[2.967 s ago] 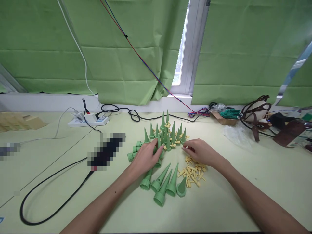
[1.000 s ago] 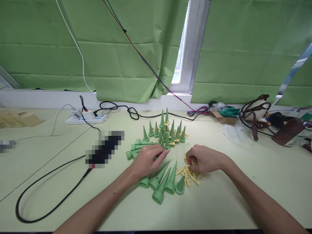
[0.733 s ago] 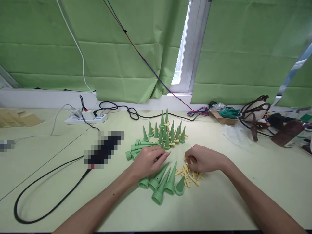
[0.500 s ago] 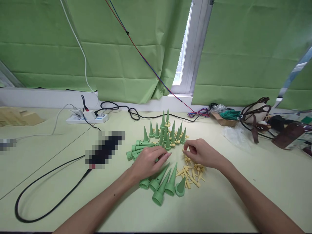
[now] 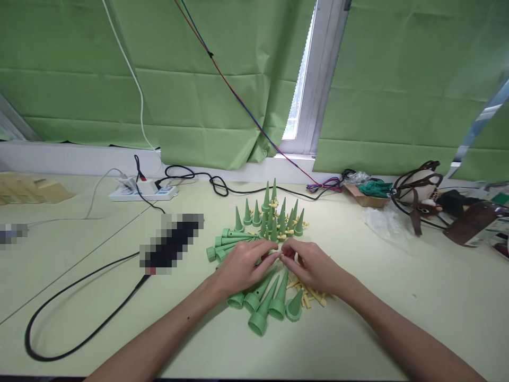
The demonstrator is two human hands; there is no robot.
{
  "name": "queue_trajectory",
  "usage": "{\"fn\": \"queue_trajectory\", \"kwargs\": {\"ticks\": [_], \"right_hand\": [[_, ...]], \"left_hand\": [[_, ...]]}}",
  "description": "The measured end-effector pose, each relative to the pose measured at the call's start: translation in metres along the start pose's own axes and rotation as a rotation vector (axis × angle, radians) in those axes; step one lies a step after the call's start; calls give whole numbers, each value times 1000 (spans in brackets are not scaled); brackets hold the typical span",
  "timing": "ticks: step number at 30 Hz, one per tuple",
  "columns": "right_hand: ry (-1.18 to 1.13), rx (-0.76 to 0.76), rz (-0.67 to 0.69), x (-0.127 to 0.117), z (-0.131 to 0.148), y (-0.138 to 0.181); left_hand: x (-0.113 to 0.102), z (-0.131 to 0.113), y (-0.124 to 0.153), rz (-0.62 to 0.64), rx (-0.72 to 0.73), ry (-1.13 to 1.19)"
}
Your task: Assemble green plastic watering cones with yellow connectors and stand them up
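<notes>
My left hand (image 5: 242,262) is closed around a green plastic cone whose tip (image 5: 271,253) pokes out past its fingers. My right hand (image 5: 312,265) has its fingers pinched together right at that tip, touching my left fingertips; whatever small piece it pinches is hidden. Below both hands several green cones (image 5: 267,300) lie on their sides. A heap of small yellow pegs (image 5: 312,294) lies under my right wrist. Behind the hands several cones (image 5: 274,217) stand upright with yellow pegs among them, and more cones (image 5: 222,244) lie to the left.
A blurred dark object (image 5: 173,244) with a black cable (image 5: 71,313) lies left of the cones. A white power strip (image 5: 143,191) sits near the wall. At the right are a cardboard tray (image 5: 363,193), a clear plastic bag (image 5: 384,220) and a brown-strapped bag (image 5: 419,188). Green curtains hang behind.
My right hand left the yellow peg heap and moved left until its pinched fingers met the cone tip in my left hand. My left hand stayed put.
</notes>
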State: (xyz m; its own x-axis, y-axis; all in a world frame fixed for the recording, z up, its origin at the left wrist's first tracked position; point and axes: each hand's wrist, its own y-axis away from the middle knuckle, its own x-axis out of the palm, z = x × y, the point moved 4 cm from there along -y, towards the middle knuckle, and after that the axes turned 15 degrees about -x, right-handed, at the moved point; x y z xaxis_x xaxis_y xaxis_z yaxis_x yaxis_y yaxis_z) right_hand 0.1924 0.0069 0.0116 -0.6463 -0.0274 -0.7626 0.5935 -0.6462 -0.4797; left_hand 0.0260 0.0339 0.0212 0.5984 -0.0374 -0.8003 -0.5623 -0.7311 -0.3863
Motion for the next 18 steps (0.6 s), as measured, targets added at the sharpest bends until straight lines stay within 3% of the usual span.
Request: {"fn": "queue_trajectory", "kwargs": {"ticks": [11, 18], "right_hand": [[7, -117, -109, 0, 1, 0], [-6, -84, -100, 0, 1, 1]], "left_hand": [[4, 3, 0, 47, -1, -63], [5, 3, -1, 52, -33, -10]]}}
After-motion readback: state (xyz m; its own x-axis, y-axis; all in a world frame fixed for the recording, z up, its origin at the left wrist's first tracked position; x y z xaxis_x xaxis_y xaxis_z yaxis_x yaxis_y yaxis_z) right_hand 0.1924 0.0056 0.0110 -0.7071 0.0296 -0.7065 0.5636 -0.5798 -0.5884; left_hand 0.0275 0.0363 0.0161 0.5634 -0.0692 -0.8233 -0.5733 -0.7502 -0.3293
